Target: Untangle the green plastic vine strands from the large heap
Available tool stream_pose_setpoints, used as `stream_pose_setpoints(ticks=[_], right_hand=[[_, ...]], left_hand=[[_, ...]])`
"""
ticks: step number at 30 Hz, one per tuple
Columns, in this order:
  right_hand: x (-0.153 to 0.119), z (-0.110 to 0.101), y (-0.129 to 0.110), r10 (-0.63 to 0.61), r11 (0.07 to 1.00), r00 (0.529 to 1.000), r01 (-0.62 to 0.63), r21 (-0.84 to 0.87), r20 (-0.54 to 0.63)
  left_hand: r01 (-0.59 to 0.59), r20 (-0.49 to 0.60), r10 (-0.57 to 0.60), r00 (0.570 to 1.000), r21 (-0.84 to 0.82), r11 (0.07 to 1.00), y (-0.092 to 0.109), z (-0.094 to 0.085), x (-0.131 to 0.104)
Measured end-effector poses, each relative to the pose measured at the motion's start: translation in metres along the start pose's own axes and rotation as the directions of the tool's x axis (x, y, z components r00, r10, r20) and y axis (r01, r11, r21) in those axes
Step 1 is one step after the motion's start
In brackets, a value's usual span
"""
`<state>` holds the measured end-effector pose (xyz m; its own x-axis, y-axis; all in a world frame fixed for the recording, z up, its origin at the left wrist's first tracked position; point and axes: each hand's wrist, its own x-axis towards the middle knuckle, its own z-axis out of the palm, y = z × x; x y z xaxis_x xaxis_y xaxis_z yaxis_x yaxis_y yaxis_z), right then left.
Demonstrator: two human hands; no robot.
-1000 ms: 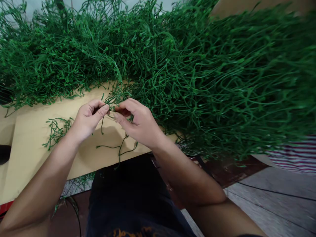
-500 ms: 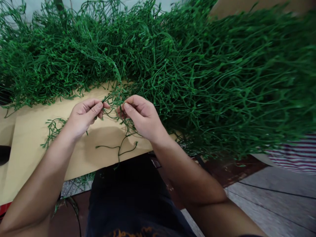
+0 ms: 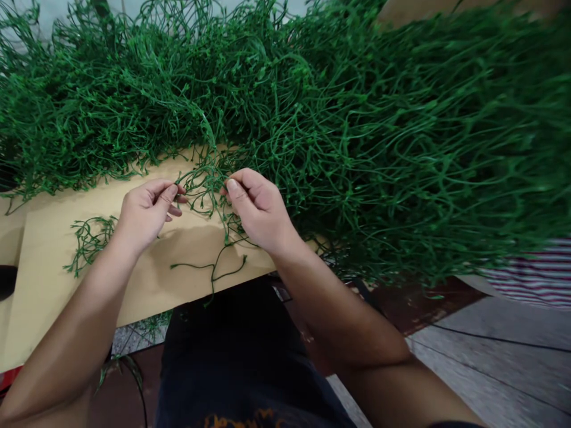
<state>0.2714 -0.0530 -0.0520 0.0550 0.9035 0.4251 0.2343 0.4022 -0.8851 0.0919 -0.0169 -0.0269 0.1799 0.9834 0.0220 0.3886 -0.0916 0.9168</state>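
Thin green plastic stems (image 3: 205, 178) lie tangled between my two hands, over a tan board (image 3: 156, 285). My left hand (image 3: 149, 208) pinches a stem at their left side between thumb and forefinger, its other fingers slightly bent. At their right side my right hand (image 3: 259, 208) has thumb and forefinger closed on a stem. A loose branched stem (image 3: 213, 267) lies below the hands, reaching over the board's near edge. Beside my left wrist sits a small clump of stems (image 3: 91, 238).
A large heap of green stems (image 3: 312, 119) spans the back and right. Striped red and white cloth (image 3: 530, 273) shows at the right. Below it a dark cable (image 3: 499, 339) crosses the floor. More stems hang under the board's near edge.
My left hand has moved slightly left, widening the gap between the hands. My right hand has shifted slightly up, with the stems now spread between them.
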Motion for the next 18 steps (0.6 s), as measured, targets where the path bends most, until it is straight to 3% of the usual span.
stream_pose_setpoints(ticks=[5, 12, 18], right_hand=[[-0.002, 0.0, -0.001, -0.066, 0.989, 0.997, 0.06, -0.132, -0.043], [-0.004, 0.005, -0.002, -0.067, 0.983, 0.997, 0.07, -0.172, 0.023], [-0.004, 0.012, -0.004, -0.166, 0.972, 0.985, 0.171, -0.16, 0.048]], left_hand=[[-0.108, -0.035, 0.114, 0.993, 0.145, 0.984, -0.003, -0.004, 0.0], [-0.096, 0.016, 0.1, 0.995, -0.147, 0.984, 0.01, -0.002, -0.002], [-0.063, 0.137, 0.08, 0.987, -0.122, 0.991, 0.008, 0.005, -0.007]])
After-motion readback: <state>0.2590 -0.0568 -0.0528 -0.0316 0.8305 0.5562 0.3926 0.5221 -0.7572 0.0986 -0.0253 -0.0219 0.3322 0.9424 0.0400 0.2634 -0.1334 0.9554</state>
